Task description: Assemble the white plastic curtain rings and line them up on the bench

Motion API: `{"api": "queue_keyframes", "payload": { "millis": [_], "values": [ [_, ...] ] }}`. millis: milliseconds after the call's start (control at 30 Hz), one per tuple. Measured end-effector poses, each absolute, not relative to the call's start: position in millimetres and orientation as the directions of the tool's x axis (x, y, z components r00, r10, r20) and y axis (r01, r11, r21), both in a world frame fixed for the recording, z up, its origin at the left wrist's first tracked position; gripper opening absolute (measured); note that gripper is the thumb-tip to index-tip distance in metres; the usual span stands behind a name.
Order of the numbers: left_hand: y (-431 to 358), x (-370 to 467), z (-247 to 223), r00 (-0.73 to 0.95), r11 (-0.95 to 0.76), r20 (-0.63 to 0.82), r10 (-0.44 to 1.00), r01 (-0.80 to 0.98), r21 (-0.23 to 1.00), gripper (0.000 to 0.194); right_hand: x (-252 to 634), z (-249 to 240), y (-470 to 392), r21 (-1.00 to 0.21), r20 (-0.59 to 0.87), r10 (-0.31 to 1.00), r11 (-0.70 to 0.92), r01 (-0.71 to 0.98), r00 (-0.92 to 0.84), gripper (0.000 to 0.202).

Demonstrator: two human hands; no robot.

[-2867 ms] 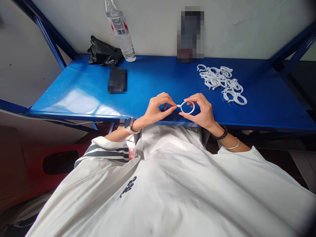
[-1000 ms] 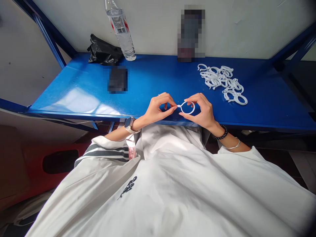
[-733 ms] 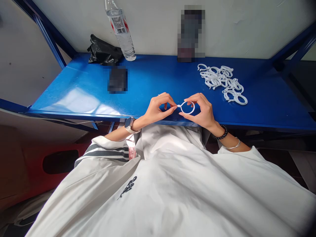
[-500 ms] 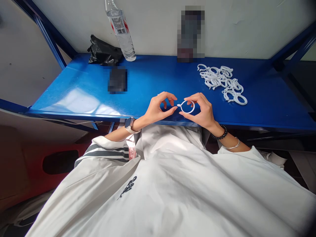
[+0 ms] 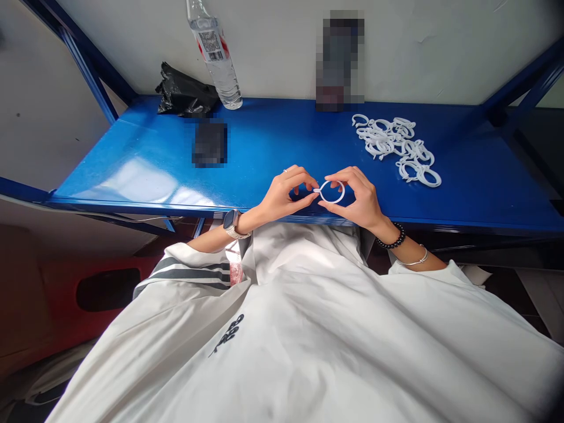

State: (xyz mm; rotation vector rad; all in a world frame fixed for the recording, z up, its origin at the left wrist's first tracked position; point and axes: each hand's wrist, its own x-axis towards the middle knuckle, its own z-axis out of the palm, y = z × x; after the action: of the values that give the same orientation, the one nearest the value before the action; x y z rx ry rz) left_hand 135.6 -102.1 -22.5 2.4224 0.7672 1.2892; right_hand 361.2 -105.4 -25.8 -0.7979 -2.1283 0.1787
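Observation:
A white plastic curtain ring is held up between my two hands, over the front edge of the blue table. My right hand grips its round part, thumb below and fingers above. At the ring's left side is a small eyelet tab, and my left hand pinches that tab between thumb and fingertips. A pile of several similar white curtain rings lies on the table, beyond my right hand and to its right.
The blue table backs onto a pale wall. Toward the back left are a water bottle, a crumpled black plastic bag and a blurred dark object. Another blurred object stands at the back, right of centre.
My left fingers have closed on the ring's tab; they were apart from it before. My right hand has shifted slightly left with the ring.

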Motion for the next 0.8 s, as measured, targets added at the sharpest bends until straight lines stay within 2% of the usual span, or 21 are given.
{"api": "queue_keyframes", "payload": {
  "millis": [567, 800],
  "values": [
    [-101.9, 135.0, -23.6, 0.453, -0.854, 0.727, 0.517, 0.335, 0.398, 0.016, 359.3, -23.8, -105.3, -0.383, 0.633, 0.61, 0.782, 0.492, -0.477, 0.046],
    [-101.1, 135.2, -25.4, 0.442, -0.847, 0.726, 0.527, 0.339, 0.409, 0.015, 358.1, -20.7, -108.3, -0.412, 0.603, 0.642, 0.758, 0.505, -0.472, 0.047]
  ]
}}
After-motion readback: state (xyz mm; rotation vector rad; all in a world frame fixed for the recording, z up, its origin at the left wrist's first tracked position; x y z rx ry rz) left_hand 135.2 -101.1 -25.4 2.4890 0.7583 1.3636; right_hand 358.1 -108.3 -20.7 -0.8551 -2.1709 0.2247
